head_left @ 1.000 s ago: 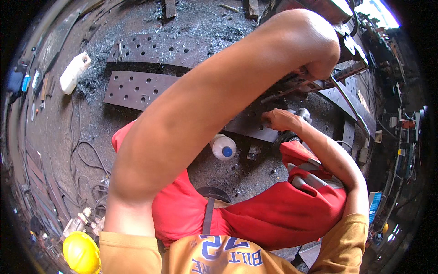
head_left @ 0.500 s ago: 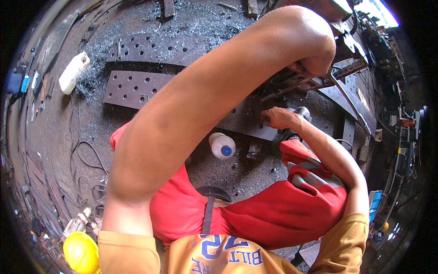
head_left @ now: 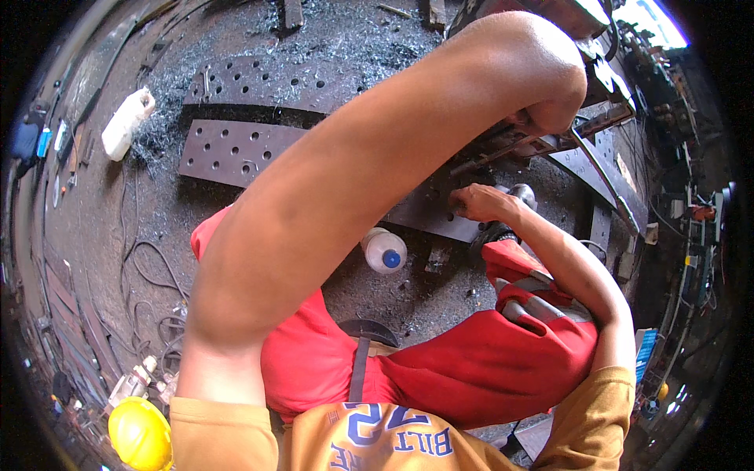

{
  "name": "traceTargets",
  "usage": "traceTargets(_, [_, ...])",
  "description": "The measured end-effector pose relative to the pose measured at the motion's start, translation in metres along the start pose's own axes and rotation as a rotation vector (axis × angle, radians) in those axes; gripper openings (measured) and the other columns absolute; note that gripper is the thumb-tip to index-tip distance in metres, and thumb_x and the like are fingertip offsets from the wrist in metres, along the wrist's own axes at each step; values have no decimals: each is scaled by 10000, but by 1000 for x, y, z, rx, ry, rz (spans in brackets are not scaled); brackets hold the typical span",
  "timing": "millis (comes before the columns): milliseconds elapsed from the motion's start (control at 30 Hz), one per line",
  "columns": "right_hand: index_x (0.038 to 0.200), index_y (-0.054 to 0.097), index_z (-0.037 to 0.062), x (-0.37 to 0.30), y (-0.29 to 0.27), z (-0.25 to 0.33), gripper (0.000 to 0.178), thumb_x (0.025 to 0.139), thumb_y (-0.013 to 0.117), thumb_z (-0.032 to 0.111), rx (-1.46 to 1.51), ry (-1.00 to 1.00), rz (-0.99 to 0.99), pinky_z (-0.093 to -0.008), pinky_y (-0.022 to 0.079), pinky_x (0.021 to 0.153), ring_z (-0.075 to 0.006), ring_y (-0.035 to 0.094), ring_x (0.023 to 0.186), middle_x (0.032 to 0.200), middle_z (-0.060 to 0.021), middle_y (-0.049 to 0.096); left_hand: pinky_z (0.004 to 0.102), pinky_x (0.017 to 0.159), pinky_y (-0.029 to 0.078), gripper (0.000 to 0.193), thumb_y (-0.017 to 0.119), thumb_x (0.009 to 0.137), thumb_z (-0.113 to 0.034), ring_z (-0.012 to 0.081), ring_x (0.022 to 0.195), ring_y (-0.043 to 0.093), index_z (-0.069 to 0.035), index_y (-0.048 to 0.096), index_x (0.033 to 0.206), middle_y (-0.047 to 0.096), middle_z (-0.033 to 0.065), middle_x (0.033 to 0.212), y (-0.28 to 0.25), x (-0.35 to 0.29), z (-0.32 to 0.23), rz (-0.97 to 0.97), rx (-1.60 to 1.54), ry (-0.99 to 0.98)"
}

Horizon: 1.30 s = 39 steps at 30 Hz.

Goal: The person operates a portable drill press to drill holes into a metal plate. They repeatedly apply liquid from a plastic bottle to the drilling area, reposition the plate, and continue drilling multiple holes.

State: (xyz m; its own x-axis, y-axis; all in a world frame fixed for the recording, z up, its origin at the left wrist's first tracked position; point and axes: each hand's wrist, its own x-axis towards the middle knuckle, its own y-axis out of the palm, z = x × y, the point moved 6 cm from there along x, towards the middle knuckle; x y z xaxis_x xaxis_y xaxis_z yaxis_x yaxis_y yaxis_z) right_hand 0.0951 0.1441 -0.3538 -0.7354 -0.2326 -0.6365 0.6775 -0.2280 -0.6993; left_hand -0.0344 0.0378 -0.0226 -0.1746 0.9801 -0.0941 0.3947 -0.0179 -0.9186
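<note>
My left arm stretches across the view to a dark machine at the upper right. There my left hand is bent down with its fingers curled, and its back hides whatever it grips. Low beside the machine, my right hand has its fingers drawn together at the surface of a drilled steel plate. Anything between those fingertips is hidden or too small to name. A translucent bottle with a blue cap stands on the near side of this plate, partly covered by my left arm.
Another plate with rows of holes lies beyond, among metal shavings. A white jug and looping cables are at the left. A yellow hard hat sits at the lower left. More steel lies right of the machine.
My left forearm and hand have shifted slightly to the right. The right hand stays almost still at the plate.
</note>
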Motion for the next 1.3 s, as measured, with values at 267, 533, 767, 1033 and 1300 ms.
traceTargets(267, [1185,670,67,-3,3,-7,394,858,694,284,16,4,2,-514,537,884,-423,670,1033,1067,-222,714,406,695,563,235,703,708,-237,277,759,725,-119,789,892,735,134,822,-2,8,-3,-39,8,52])
traceTargets(533, [1138,698,66,15,1,-9,334,862,650,249,-9,25,85,-517,536,892,-421,671,1036,1092,-224,709,399,678,561,225,697,717,-253,277,732,724,-114,790,868,734,135,787,7,17,16,-314,20,175])
traceTargets(767, [1308,605,24,-2,-21,28,512,808,711,38,303,-345,-141,-458,429,1079,-343,549,1300,1346,-179,632,571,962,385,398,676,803,-440,248,1126,628,-238,738,1141,719,14,1166,47,110,-2,46,271,-96])
traceTargets(1033, [1234,632,19,-9,-34,50,470,772,711,42,224,-270,-80,-458,528,926,-387,677,1089,1108,-230,714,601,1082,298,397,676,799,-463,227,1135,649,-252,766,1123,737,-17,1135,59,118,9,144,205,-112])
traceTargets(1300, [1267,633,37,2,-4,-9,480,796,718,80,187,-203,-133,-464,546,901,-392,672,1103,1118,-229,713,554,1094,295,405,697,785,-516,178,1071,672,-264,774,1093,753,-46,1078,61,129,7,192,209,-84])
